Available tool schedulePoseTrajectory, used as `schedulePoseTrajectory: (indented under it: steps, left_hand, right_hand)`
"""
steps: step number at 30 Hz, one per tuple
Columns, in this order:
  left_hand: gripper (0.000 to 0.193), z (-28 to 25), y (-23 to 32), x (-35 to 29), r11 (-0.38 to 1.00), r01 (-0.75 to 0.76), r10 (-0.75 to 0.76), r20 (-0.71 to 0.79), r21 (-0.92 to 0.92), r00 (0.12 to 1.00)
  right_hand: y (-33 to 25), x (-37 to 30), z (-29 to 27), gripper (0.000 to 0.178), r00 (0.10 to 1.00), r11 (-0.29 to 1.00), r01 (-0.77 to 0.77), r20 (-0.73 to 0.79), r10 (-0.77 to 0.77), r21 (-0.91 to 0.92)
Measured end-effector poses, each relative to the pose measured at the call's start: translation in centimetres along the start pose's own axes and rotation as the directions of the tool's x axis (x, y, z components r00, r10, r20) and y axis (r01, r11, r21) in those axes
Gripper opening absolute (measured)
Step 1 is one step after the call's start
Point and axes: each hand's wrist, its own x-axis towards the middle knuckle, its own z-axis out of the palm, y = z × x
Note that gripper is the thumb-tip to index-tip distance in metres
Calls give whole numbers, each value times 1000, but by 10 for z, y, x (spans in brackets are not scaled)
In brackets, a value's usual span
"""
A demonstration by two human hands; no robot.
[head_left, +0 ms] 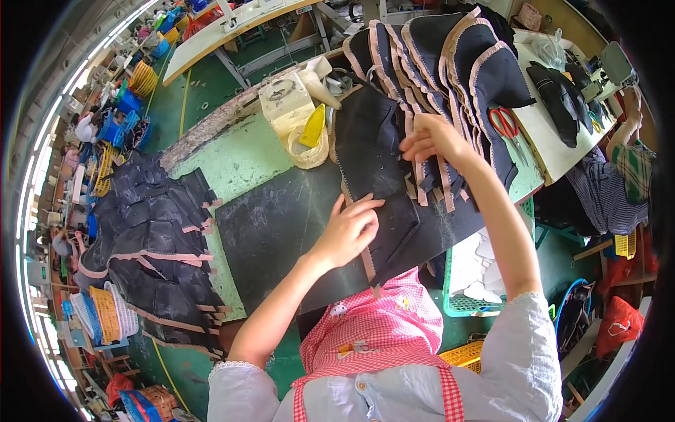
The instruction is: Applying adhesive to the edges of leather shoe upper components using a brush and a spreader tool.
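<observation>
My left hand (346, 231) lies with spread fingers on a black fabric panel (369, 151) edged with a pinkish toothed tape. The panel rests on a dark board (278, 232) in front of me. Over the panel's right edge, my right hand (437, 143) is loosely bent, fingers pointing left, with nothing visible in it. Beside that hand fans out a pile of similar curved black panels (467, 74), also with pinkish edging. On the far left hangs another heap of black taped panels (158, 235).
Red-handled scissors (504, 124) lie right of the pile. A cream glue pot (307, 151) with a yellow scraper (313, 126) stands behind the board. A green basket (457, 304) of white scraps sits below the table's right edge. At the right, another person's arm (633, 116) shows near a machine.
</observation>
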Motion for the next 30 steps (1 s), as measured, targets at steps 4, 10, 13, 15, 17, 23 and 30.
schedulePoseTrajectory:
  steps: [4, 10, 13, 15, 17, 23, 30]
  left_hand:
    - [15, -13, 2, -17, 992, -1, -32, -265, -123, 964]
    - [28, -12, 22, -44, 602, 210, -246, 71, -770, 967]
    - [42, -12, 25, -48, 434, 262, -249, 165, -862, 954]
    - [56, -15, 37, -50, 227, 309, -242, 254, -924, 937]
    - [57, -15, 35, -54, 35, 348, -167, 338, -937, 926]
    - [64, -8, 39, -56, -386, 436, 90, 437, -813, 895]
    - [62, 9, 53, -56, -568, 478, 304, 369, -670, 878]
  right_hand:
    - [18, -66, 8, 42, 919, 955, 88, 393, 31, -283]
    - [78, -158, 78, 17, 653, 837, 324, 744, 140, -441]
    - [72, -154, 84, 17, 790, 752, 356, 608, 75, -555]
    - [64, -147, 84, 19, 864, 770, 297, 503, 35, -564]
    - [59, -146, 90, 13, 954, 906, 206, 282, -102, -370]
    - [62, -137, 114, 33, 960, 964, 222, 143, -242, 143]
    - [79, -133, 126, 12, 981, 884, 176, -7, -192, 434]
